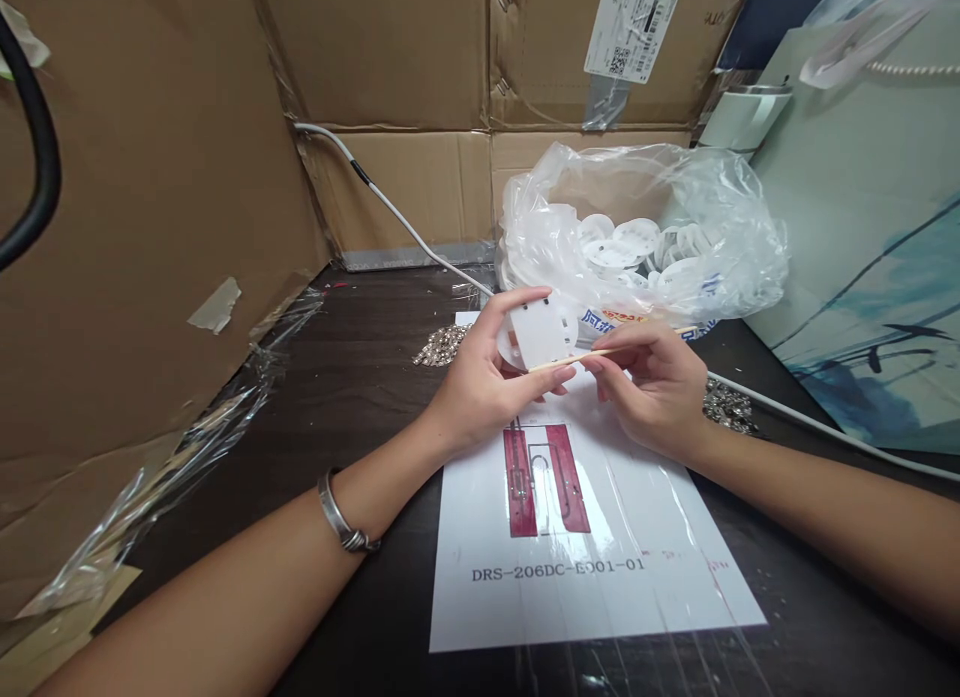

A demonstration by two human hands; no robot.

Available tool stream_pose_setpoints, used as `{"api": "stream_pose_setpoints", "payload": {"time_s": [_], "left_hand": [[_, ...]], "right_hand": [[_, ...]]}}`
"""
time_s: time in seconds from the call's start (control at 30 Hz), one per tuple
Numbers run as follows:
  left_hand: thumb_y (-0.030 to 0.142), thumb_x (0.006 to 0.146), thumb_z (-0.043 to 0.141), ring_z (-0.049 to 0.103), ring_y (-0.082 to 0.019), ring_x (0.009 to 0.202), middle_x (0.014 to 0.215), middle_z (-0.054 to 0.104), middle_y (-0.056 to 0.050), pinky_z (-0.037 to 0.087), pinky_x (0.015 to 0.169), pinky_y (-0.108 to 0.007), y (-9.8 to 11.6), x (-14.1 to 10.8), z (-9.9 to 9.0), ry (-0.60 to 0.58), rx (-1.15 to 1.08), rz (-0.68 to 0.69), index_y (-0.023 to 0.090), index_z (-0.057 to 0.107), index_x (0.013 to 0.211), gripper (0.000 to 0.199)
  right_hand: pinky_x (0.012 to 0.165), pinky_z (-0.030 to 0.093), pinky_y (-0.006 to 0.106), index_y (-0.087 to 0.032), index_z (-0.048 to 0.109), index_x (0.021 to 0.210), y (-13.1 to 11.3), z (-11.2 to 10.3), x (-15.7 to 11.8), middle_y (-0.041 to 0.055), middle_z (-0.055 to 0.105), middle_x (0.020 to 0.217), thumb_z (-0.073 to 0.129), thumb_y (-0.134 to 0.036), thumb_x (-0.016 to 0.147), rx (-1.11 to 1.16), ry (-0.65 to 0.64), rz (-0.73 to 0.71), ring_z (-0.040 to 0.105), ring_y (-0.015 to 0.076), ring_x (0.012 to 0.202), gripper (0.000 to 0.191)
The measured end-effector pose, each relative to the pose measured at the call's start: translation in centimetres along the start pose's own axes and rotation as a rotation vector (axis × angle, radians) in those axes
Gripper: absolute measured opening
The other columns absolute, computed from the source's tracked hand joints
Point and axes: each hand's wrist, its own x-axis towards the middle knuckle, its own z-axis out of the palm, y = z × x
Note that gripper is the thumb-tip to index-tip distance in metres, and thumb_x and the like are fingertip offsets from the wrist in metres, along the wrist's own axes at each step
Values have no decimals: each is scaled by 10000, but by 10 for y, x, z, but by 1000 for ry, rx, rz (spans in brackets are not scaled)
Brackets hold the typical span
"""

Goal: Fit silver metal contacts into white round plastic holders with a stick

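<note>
Over the top of a printed sheet, my left hand grips a white plastic disc with small slots and dark spots, thumb along its lower edge and fingers behind and above it. My right hand pinches a thin wooden stick, which lies across the disc's lower edge near my left thumb. The sheet shows a red and white diagram and the text DRS-206DC-E001-01. Behind my hands stands a clear plastic bag holding several similar white discs.
Small metal parts lie left of my left hand, and another pile is beside my right wrist. A pale cable runs behind my hands. Cardboard walls enclose the left and back; a painted panel and a white mug are at right.
</note>
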Motion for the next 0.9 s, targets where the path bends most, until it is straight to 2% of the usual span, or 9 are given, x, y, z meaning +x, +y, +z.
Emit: {"api": "stream_pose_setpoints", "payload": {"time_s": [0.1,0.37,0.7,0.9], "left_hand": [[267,704,828,648,-125,746,1295,533,-46,568,572,-234,-1,0,0,29,43,54,316,520,1236,617],[262,724,816,643,-173,923,1243,570,-39,565,667,-240,-2,1,0,34,57,101,296,550,1215,560],[247,725,811,616,-127,779,1214,564,-27,588,609,-248,-3,2,2,42,32,86,315,572,1206,542],[236,738,799,599,-118,736,1089,591,-7,596,599,-252,-4,1,3,37,8,66,331,571,1212,535]], "right_hand": [[409,481,194,-223,606,879,0,0,0,-20,639,759,719,-183,809,3,12,-7,573,57,477,139],[412,489,243,-247,616,856,3,-1,-2,-13,668,715,730,-279,816,-9,27,35,565,85,450,126],[370,447,238,-239,600,818,1,-1,-1,-10,673,680,729,-294,808,-65,31,59,556,92,430,141],[376,430,229,-234,600,822,0,-1,0,-19,657,670,733,-255,806,-50,17,65,556,85,439,136]]}}
